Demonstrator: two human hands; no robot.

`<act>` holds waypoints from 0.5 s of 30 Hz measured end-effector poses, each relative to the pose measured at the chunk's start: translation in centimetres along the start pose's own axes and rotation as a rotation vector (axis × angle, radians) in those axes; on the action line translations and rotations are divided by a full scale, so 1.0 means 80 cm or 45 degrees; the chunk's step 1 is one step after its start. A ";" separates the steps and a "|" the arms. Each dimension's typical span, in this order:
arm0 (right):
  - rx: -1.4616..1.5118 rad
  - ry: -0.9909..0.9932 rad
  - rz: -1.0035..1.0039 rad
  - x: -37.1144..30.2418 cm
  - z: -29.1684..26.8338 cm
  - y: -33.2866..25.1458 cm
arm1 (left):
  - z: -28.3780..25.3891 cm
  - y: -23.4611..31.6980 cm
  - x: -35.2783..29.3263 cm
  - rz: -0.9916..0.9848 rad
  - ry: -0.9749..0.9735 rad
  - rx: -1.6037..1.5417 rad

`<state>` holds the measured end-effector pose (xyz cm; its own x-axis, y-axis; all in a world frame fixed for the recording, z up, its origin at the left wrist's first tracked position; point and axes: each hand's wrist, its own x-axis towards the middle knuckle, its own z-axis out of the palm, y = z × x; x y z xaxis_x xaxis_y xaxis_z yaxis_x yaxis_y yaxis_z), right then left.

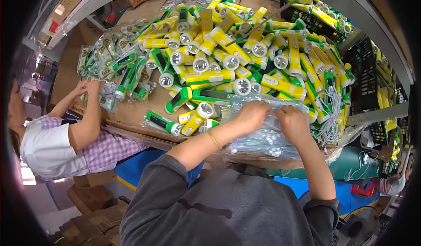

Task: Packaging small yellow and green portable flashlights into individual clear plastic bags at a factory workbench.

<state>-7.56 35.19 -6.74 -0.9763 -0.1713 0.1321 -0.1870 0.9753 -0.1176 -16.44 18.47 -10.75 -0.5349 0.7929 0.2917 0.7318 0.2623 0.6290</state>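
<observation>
My left hand, a gold bangle on its wrist, has its fingers pinched at the edge of a clear plastic bag. Close by on the right, my right hand is also closed, its fingertips on the same bag. Beneath both hands lies a stack of clear plastic bags with small white pieces showing through. Just past it, yellow and green flashlights are heaped across the cardboard-covered table. A bundle of white cables hangs over flashlights to the right of my right hand.
On the left, another person's hands touch a pile of bagged flashlights. Black crates filled with flashlights stand at the right, behind a grey metal frame. A thin rod slants over the heap.
</observation>
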 end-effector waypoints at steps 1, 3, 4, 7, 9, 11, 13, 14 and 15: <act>0.033 0.113 -0.031 0.001 0.001 -0.003 | 0.000 -0.005 0.002 -0.167 -0.061 -0.156; 0.174 0.180 -0.060 0.007 -0.020 -0.017 | -0.006 -0.018 0.012 -0.324 -0.115 -0.316; 0.324 0.244 -0.083 0.009 -0.027 -0.022 | -0.013 -0.026 0.015 -0.397 -0.251 -0.493; 0.005 0.274 -0.107 0.011 -0.022 -0.019 | -0.037 -0.018 0.017 -0.485 -0.487 -0.775; 0.001 0.256 -0.105 0.012 -0.024 -0.019 | -0.034 -0.007 0.012 0.011 -0.240 -0.346; -0.016 0.230 -0.089 0.012 -0.031 -0.023 | -0.024 -0.002 0.008 0.111 -0.132 -0.173; -0.118 0.196 -0.278 0.007 -0.042 -0.019 | -0.020 -0.003 0.002 0.139 -0.067 -0.193; -0.093 0.285 -0.304 -0.002 -0.043 -0.005 | -0.028 0.001 -0.001 0.087 -0.100 -0.155; -0.104 0.269 -0.270 -0.012 -0.051 0.014 | -0.041 0.007 -0.004 0.031 -0.136 -0.114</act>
<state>-6.43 37.01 -2.98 -0.8707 -0.3473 0.3482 -0.3661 0.9305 0.0127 -17.24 16.52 -8.15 -0.4659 0.8537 0.2327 0.7010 0.1957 0.6857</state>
